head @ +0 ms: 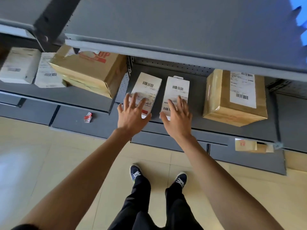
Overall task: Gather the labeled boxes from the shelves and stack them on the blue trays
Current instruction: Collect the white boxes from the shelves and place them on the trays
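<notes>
Left hand (131, 113) spread wide, fingers over the left white labeled box (146, 90), gripping nothing, right hand (178, 116) likewise splayed over the right white labeled box (177, 92), both boxes side by side on the grey shelf (196, 123), taped brown box (235, 98) just beyond to the right

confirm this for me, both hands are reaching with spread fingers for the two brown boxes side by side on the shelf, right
Not quite: the head view shows the left hand and right hand reaching with spread fingers for two white labeled boxes, side by side on the shelf. The brown box sits further right.
</notes>
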`<action>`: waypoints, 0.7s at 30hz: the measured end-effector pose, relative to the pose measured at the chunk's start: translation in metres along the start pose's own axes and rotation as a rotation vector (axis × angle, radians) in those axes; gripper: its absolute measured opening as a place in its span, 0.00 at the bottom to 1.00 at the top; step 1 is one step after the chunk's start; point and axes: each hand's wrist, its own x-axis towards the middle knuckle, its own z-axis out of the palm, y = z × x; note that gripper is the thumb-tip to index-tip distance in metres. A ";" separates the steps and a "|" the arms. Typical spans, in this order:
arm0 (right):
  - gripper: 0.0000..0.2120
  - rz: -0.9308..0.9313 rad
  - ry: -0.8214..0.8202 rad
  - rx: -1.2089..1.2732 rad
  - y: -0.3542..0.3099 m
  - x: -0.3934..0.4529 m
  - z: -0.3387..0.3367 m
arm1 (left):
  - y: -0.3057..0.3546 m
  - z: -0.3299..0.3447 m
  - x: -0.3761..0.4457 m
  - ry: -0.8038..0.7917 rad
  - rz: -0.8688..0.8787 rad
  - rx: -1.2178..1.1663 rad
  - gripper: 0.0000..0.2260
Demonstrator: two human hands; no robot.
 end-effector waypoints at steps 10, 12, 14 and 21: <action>0.24 0.066 0.153 0.017 -0.012 0.000 0.026 | -0.014 0.012 -0.001 0.037 0.067 -0.076 0.31; 0.23 0.059 0.163 0.025 -0.008 -0.007 0.028 | -0.015 0.014 -0.007 0.047 0.078 -0.084 0.32; 0.23 0.045 0.177 0.028 -0.004 -0.016 0.031 | -0.015 0.015 -0.013 0.055 0.083 -0.096 0.32; 0.23 0.035 0.244 0.034 0.003 -0.045 0.038 | -0.012 0.013 -0.015 0.084 0.071 -0.096 0.30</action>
